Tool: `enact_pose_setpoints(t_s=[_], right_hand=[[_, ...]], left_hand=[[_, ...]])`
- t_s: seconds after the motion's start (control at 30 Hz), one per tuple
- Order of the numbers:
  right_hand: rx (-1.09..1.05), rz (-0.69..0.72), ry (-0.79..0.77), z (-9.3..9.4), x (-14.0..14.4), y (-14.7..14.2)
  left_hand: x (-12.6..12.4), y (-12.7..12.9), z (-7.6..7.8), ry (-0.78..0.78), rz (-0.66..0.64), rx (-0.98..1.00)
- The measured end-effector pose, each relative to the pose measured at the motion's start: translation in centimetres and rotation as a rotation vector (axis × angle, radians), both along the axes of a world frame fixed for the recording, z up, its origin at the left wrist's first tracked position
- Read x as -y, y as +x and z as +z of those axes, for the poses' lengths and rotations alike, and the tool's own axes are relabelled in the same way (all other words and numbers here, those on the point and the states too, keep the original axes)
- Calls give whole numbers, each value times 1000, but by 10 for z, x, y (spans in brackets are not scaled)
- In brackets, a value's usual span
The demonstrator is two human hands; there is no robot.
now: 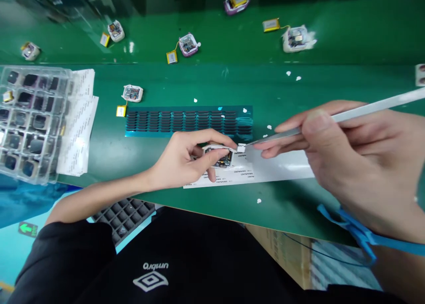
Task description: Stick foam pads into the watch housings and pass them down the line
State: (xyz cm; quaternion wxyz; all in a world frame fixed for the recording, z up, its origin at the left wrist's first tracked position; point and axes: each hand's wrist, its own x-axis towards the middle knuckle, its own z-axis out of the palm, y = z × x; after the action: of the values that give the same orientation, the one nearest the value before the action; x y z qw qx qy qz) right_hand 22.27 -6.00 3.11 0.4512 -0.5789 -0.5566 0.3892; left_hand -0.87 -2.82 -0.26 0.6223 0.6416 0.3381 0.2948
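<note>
Left hand [187, 155] grips casing [221, 155]; right hand [348, 153] pinches tweezers [332, 118].

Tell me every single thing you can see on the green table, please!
small open device: 1, white, under the left hand on a white sheet
tweezers: 1, silver, in the right hand, tips holding a tiny white piece beside the device
white sheet: 1, near table edge
blue sheet of black pads: 1, middle of table
clear tray: 1, dark parts inside, far left
paper strips: a stack, white, beside the tray
other open devices with yellow batteries: about seven, far side and behind the blue sheet
blue wrist strap: 1, right wrist
left hand: 1, fingers gripping the device
right hand: 1, holding tweezers
</note>
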Motion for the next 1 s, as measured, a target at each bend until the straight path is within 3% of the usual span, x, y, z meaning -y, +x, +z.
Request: enact_pose_setpoints(t_s=[0.1, 0.2, 0.37, 1.0], right_hand=[[94, 27, 54, 0, -1, -12], [-22, 73, 43, -10, -1, -17], [-94, 43, 28, -19, 2, -21], [87, 13, 69, -23, 4, -22]], left_hand=[[0, -2, -1, -147, -63, 27], [3, -3, -6, -193, -93, 77], [7, -3, -9, -194, -71, 118], [10, 0, -8, -179, -14, 81]])
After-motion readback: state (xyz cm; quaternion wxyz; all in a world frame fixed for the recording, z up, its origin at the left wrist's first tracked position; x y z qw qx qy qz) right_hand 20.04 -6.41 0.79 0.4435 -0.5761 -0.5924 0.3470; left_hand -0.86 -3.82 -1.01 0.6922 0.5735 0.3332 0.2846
